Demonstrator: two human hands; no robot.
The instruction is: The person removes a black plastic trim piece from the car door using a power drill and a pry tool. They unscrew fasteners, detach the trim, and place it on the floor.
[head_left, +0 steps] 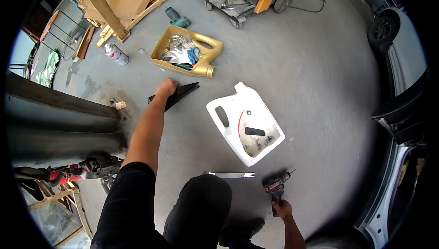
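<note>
Low near the floor, my right hand (pixel 282 209) wraps round the grip of a red and black cordless drill (pixel 275 186) with a thin bit in its chuck. My left arm reaches forward, and my left hand (pixel 167 87) is closed on a long, tapered black piece (pixel 182 95) at floor level; my fingertips are partly hidden. Between my hands lies a cut-open white jug (pixel 260 107), holding a small black oblong part (pixel 254 131) and several small metal bits. A flat silver bar (pixel 232 175) with a notched end rests by my knee.
A cut gold jug (pixel 210 57) full of tools stands ahead, with a teal power tool (pixel 177 18) behind it and a spray can (pixel 116 55) to its left. A thick dark post (pixel 64 116) rises at left. A car body (pixel 388 194) borders the right; a wheeled base (pixel 238 2) stands far ahead.
</note>
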